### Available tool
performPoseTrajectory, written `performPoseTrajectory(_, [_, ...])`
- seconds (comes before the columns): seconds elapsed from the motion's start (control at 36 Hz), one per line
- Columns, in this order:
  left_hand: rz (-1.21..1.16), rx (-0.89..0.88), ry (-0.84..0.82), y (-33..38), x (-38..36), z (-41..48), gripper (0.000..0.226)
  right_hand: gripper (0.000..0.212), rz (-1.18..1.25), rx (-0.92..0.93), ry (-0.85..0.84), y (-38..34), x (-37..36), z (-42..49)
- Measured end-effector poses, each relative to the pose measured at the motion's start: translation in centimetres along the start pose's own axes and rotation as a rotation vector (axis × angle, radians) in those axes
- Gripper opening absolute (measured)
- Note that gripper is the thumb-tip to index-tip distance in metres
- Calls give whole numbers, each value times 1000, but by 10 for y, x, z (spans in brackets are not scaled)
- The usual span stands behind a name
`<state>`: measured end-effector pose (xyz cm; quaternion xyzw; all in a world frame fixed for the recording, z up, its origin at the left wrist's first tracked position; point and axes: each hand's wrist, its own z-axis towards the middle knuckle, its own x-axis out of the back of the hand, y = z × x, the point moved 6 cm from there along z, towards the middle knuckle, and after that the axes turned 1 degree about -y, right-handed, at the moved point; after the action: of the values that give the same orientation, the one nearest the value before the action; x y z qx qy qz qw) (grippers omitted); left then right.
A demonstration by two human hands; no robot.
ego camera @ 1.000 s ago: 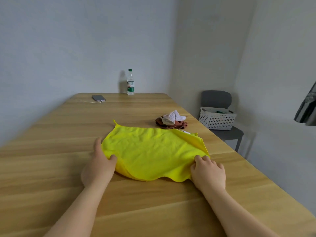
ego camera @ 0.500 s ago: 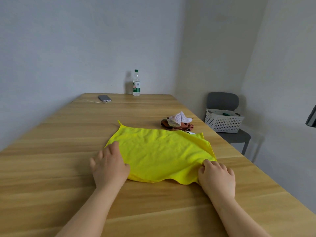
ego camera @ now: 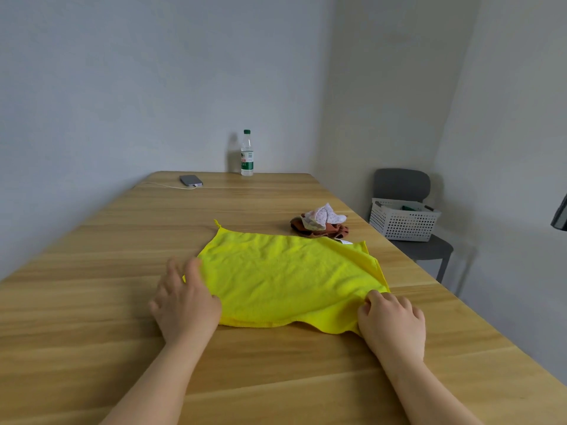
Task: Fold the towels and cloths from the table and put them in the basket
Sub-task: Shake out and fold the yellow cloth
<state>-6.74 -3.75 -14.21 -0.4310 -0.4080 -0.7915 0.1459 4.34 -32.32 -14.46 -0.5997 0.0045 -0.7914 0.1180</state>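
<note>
Left hand (ego camera: pixel 184 302) has let go of its pinch on the cloth's edge since a second ago. I see it lying flat now, fingers straight and spread, palm pressing the near left corner of the yellow cloth (ego camera: pixel 288 277) down on the worktop (ego camera: pixel 92 302). Right hand (ego camera: pixel 392 320) hasn't shifted from the near right corner, its fingers curled in and gripping the fabric there. That corner sits slightly lifted and rippled along the front hem, while the left half of the hem now lies flatter than it did.

I have the yellow cloth spread out on the worktop between both hands, its right edge doubled over in a narrow fold, with a small white tag showing at the far right corner. Just behind that corner sits a small heap: a pale spotted cloth (ego camera: pixel 323 216) bunched on top of a brown cloth (ego camera: pixel 322 232).

Off the worktop's right side, the white basket (ego camera: pixel 403 223) stands on the seat of a grey chair (ego camera: pixel 429 250), well apart from the yellow cloth. At the far end I see a water bottle (ego camera: pixel 247 153) standing upright and a phone (ego camera: pixel 190 180) lying flat with a cable plugged in.
</note>
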Motion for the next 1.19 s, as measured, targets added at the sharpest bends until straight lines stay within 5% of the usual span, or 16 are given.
performPoseTrajectory(0.17, [2, -241, 296, 12, 21, -2, 37, 29, 9, -2, 15, 0, 0, 1])
performPoseTrajectory(0.28, [188, -570, 50, 40, 2, -13, 30, 28, 29, -4, 10, 0, 1, 0])
performPoseTrajectory(0.31, [232, -579, -94, 44, -7, -17, 44, 28, 35, -8, 7, 0, 2, 0])
performPoseTrajectory(0.39, [289, -472, -438, 39, -37, -25, 65, 26, 39, -20, 2, 0, 2, -1])
performPoseTrajectory(0.44, [321, -399, -496, 37, -38, -27, 64, 26, 58, -38, 11, 3, 5, -3])
performPoseTrajectory(0.64, [441, -244, -283, 32, -1, -18, 39, 43, 562, -152, -118, 9, 11, -16])
performPoseTrajectory(0.75, [149, -342, -180, 46, -8, -24, 47, 24, 703, -191, -27, 17, 19, 11])
performPoseTrajectory(0.81, [91, -362, -308, 51, -24, -26, 58, 15, 654, -175, -44, 15, 15, 28])
performPoseTrajectory(0.92, [254, -391, -517, 47, -50, -23, 65, 32, 460, -129, -132, 13, -5, 56])
performPoseTrajectory(1.08, [348, -391, -568, 45, -55, -24, 63, 56, 159, 53, -329, -9, -30, 75])
performPoseTrajectory(1.19, [361, -378, -579, 45, -53, -26, 65, 66, 111, -20, -389, 2, -33, 86])
